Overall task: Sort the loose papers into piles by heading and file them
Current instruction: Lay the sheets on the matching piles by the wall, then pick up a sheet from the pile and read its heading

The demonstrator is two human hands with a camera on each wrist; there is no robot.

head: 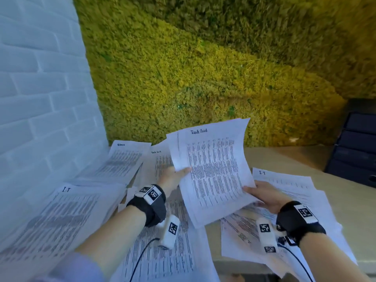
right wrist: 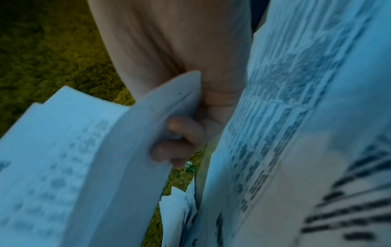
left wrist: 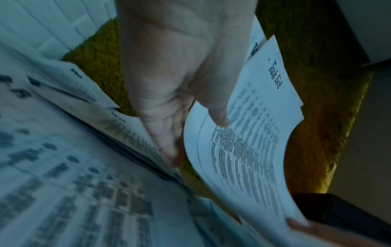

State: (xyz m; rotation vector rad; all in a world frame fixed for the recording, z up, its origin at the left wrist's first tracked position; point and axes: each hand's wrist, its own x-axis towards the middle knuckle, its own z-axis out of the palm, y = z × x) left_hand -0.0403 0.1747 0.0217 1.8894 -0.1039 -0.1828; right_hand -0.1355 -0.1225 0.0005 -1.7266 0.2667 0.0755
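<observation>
A small bundle of sheets headed "Task List" (head: 211, 169) is lifted off the table, tilted toward me. My left hand (head: 175, 178) pinches its left edge, thumb on the printed face (left wrist: 217, 115). My right hand (head: 262, 195) grips the lower right edge, fingers curled underneath (right wrist: 182, 132). In the right wrist view the bundle (right wrist: 74, 158) curves over those fingers. On the table lie an "Admin" pile (head: 124, 159), another "Task List" sheet (head: 158, 159), an "IT" pile (head: 61, 216) at the left and an "IT" pile (head: 289, 184) at the right.
More printed sheets (head: 162, 251) cover the wooden table (head: 284, 157) beneath my forearms. A dark drawer unit (head: 356, 147) stands at the right. A white brick wall (head: 40, 98) is on the left, a moss wall (head: 203, 68) behind.
</observation>
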